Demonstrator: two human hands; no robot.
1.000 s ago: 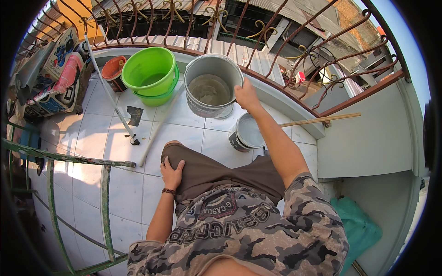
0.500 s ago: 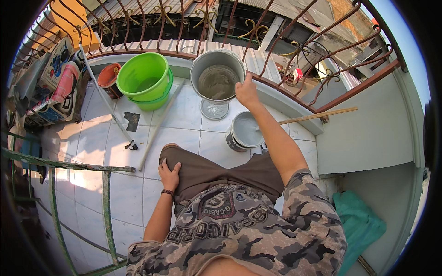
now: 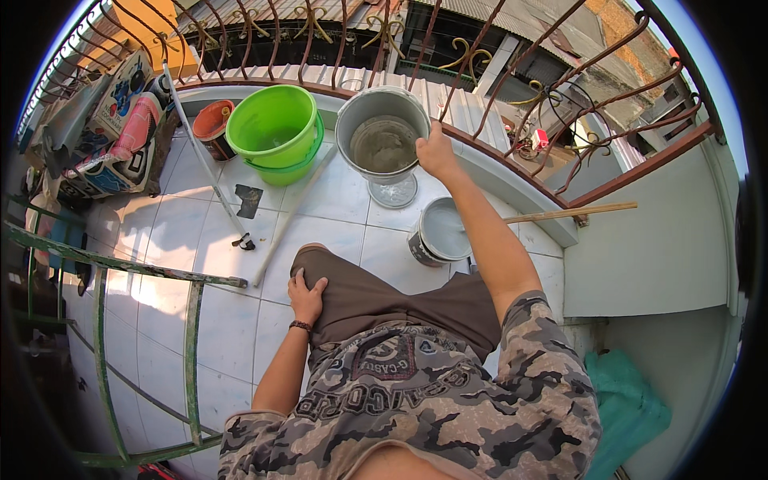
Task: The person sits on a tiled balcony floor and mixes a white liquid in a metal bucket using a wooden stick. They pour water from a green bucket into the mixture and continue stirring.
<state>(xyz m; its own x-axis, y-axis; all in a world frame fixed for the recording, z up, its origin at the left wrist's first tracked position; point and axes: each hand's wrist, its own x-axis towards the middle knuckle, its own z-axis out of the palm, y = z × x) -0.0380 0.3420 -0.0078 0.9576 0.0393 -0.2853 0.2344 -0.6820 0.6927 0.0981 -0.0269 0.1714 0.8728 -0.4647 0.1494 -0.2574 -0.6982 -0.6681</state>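
Note:
My right hand (image 3: 438, 152) is closed on the right rim of a grey bucket (image 3: 382, 133), whose inside holds wet grey-brown material low down. The bucket is ahead of me by the low wall; I cannot tell whether it hangs or stands. Just under it lies a round pale lid (image 3: 393, 193) on the floor. Below my right forearm stands a paint pail (image 3: 445, 230) of grey paint, partly hidden by the arm. My left hand (image 3: 306, 296) rests on my left thigh, fingers apart, holding nothing.
A bright green bucket (image 3: 272, 128) and an orange-rimmed can (image 3: 214, 128) stand left by the railing (image 3: 264, 83). Poles (image 3: 296, 208) lie across the tiles. A green metal frame (image 3: 192, 352) is at left, piled boxes (image 3: 120, 120) beyond. A wooden stick (image 3: 572, 212) extends right behind my forearm.
The view has shifted left, so most things appear farther right. Against the lid and green bucket, my right hand and the grey bucket have moved slightly left. My left hand stays on the thigh.

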